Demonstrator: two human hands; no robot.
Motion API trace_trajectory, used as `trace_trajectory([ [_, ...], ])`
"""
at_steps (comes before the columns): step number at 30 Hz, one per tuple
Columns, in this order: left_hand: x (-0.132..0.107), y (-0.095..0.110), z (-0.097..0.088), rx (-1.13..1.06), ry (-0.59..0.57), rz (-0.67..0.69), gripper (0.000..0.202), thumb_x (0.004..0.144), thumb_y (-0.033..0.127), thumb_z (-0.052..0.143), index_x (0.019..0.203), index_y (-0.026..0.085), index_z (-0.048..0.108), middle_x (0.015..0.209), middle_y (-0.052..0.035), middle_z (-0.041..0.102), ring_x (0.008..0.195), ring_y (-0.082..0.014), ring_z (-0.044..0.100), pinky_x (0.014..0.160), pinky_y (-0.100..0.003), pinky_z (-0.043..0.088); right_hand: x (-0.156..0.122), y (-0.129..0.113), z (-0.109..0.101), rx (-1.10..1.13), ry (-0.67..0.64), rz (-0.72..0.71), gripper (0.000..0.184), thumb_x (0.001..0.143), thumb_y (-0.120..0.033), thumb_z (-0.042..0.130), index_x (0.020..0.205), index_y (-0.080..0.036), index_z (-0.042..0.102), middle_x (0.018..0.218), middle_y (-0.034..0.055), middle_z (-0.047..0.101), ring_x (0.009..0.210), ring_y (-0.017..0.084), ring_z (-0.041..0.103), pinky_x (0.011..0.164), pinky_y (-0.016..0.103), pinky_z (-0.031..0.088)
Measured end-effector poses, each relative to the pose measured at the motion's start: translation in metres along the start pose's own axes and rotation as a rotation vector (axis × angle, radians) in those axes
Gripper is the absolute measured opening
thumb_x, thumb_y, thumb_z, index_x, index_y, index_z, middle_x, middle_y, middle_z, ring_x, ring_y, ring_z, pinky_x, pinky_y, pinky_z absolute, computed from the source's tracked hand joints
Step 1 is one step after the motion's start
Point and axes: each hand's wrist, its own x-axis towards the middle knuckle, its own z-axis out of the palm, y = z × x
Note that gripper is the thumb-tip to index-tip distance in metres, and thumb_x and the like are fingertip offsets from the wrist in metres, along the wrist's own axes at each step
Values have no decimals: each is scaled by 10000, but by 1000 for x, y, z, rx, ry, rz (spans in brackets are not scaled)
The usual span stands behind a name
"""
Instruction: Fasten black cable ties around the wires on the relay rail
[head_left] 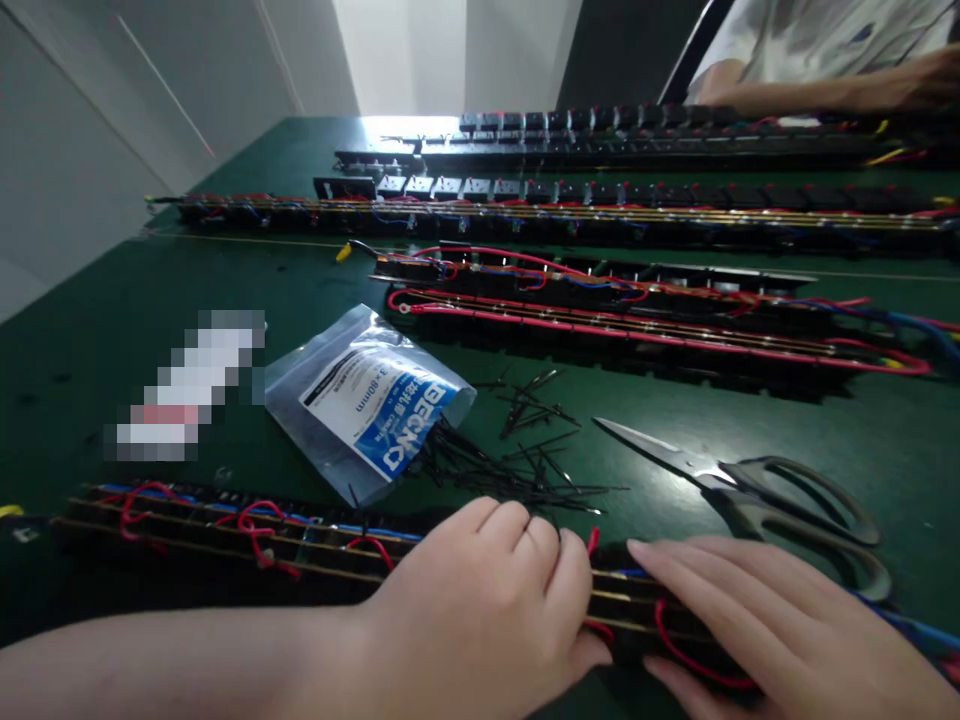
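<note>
A long black strip [330,540] with brass rods and red and blue wires lies across the near side of the table. My left hand [487,590] is closed over its middle, fingers curled on the far side and thumb on the near side. Whether something small is pinched inside cannot be seen. Further right, my right hand [795,620] spans the same strip, its fingers fairly straight along the far edge and its thumb at the near edge. A red wire loop [701,665] shows beneath it. Between the hands a short stretch of rods is visible.
Behind my hands are scissors [712,475], black cable ties [525,475] and their plastic bag [360,400]. More wired strips [600,215] lie farther back on the green table [225,270]. A blurred-out white item [195,380] is at left. Another person's arm [832,95] rests at far right.
</note>
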Motion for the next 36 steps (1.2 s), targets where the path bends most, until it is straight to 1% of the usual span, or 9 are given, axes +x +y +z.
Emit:
trace_trajectory([
  [3, -1, 0, -7, 31, -31, 23, 364, 1094, 410, 614, 1213, 82, 721, 903, -58, 762, 748, -225, 689, 621, -378, 541, 2, -4, -11, 29, -18, 81, 428, 1126, -454, 532, 1427, -173, 650, 1168, 92, 803, 1018, 209, 774, 885, 358, 632],
  [6, -2, -2, -10, 43, -34, 45, 378, 1104, 360, 551, 1274, 50, 686, 920, -81, 778, 757, -246, 724, 634, -392, 572, -1, -3, -24, 286, -17, 311, 493, 1148, -265, 406, 1639, -237, 452, 1266, 88, 789, 1138, 170, 793, 957, 288, 664],
  [11, -3, -5, -10, 58, -5, 94, 361, 1116, 305, 490, 1281, 29, 653, 924, -112, 793, 760, -263, 744, 650, -406, 589, 8, 0, -31, 546, -93, 546, 404, 1132, -213, 419, 1531, -238, 477, 1118, 59, 788, 1001, 140, 797, 865, 238, 651],
  [19, -8, -6, -10, 42, -113, 32, 370, 1115, 398, 497, 1279, 103, 648, 909, -103, 755, 779, -309, 722, 667, -461, 603, 10, -2, -21, 516, -75, 445, 352, 1103, -203, 484, 1444, -210, 571, 965, 2, 765, 637, 47, 633, 600, 145, 475],
  [25, -14, -7, -12, -37, -78, -127, 528, 1136, 591, 430, 1323, 122, 585, 1446, -267, 647, 1277, -437, 669, 975, -643, 619, 16, -1, -21, 389, -94, 389, 238, 1064, -226, 543, 1234, -207, 708, 979, 17, 779, 844, 125, 736, 736, 225, 541],
  [28, -12, -13, -20, -148, -119, -202, 400, 1144, 506, 458, 1306, 180, 626, 1573, -219, 583, 1436, -413, 603, 1103, -651, 588, 17, -1, -21, 364, -104, 371, 242, 1077, -235, 525, 1225, -204, 713, 978, 22, 787, 831, 128, 747, 712, 230, 547],
  [31, -2, -28, -32, -294, -148, -309, 327, 1145, 437, 459, 1257, 217, 674, 1478, -136, 679, 1407, -313, 659, 1146, -545, 609, 17, -1, -18, 340, -101, 343, 238, 1088, -234, 518, 1212, -197, 718, 1004, 30, 798, 847, 127, 760, 715, 229, 561],
  [33, 6, -41, -37, -300, -138, -379, 307, 1127, 379, 474, 1262, 211, 691, 1236, -93, 779, 1143, -250, 765, 1019, -458, 669, 16, -1, -17, 313, -98, 307, 233, 1092, -233, 516, 1170, -195, 733, 997, 34, 799, 856, 139, 753, 731, 250, 561],
  [36, 11, -56, -33, -147, -164, -422, 319, 1086, 356, 526, 1274, 198, 729, 1180, -102, 809, 1097, -287, 779, 1007, -512, 674, 16, -1, -16, 273, -97, 240, 245, 1098, -221, 502, 1094, -191, 745, 956, 35, 783, 833, 148, 717, 722, 277, 526],
])
